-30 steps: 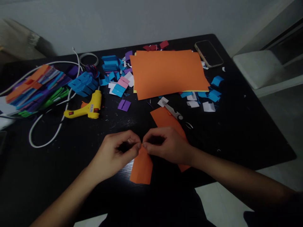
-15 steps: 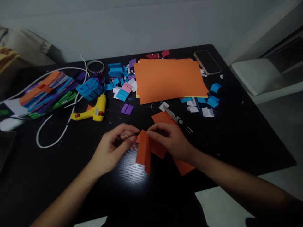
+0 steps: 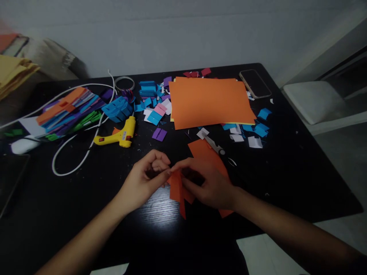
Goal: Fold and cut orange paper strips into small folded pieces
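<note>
The left hand point(image 3: 145, 176) and right hand point(image 3: 210, 181) pinched one folded paper point(image 3: 175, 191) above the counter point(image 3: 114, 225). The right partly hid one strip point(image 3: 205, 151); beyond lay one pair of scissors point(image 3: 215, 146), one glue gun point(image 3: 126, 133), one phone point(image 3: 255, 83).

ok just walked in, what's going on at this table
A person's left hand and right hand are holding a folded piece of orange paper between them. Another orange piece lies partly under the right hand, with scissors at its far edge. A yellow glue gun lies off to the left, and large orange sheets lie farther back.
</note>
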The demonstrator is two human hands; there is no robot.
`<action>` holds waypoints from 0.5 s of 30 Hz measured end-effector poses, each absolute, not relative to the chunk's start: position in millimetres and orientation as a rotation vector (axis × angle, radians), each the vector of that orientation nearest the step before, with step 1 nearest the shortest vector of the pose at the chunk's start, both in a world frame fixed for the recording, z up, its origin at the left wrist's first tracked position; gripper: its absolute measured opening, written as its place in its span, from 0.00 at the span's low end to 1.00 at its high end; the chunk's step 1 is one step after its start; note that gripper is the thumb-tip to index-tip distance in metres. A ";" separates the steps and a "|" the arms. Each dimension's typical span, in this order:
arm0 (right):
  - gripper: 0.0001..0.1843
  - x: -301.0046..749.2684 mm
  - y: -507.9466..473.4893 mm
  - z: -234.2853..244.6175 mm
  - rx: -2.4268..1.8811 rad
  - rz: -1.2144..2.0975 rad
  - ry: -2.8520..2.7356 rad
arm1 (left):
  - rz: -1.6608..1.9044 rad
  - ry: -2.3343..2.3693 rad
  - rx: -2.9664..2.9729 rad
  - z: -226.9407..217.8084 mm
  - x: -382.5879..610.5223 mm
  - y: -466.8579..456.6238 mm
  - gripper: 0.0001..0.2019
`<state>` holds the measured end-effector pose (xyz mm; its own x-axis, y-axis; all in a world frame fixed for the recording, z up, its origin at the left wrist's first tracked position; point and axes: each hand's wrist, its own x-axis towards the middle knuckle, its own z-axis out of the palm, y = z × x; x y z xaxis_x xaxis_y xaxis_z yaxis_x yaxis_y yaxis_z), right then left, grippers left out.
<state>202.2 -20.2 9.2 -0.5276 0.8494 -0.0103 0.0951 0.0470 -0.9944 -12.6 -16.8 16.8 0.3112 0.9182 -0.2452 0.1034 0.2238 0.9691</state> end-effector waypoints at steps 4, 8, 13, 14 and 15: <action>0.10 202.9 -20.2 6.8 -0.924 1.578 -1.670 | 0.765 1.086 1.222 16.3 -14.1 -17.0 0.07; 0.14 202.7 -20.0 2.2 -0.922 1.678 -1.538 | 0.775 1.067 1.287 17.0 -13.7 -17.3 0.05; 0.15 202.1 -19.0 1.5 -0.934 1.706 -1.453 | 0.689 1.037 1.537 22.5 -17.3 -14.7 0.08; 0.16 202.2 -18.9 1.6 -0.936 1.709 -1.444 | 0.670 1.011 1.618 23.7 -18.9 -13.8 0.10; 0.16 202.3 -18.8 1.6 -0.936 1.712 -1.437 | 0.654 0.980 1.699 24.7 -20.8 -12.8 0.11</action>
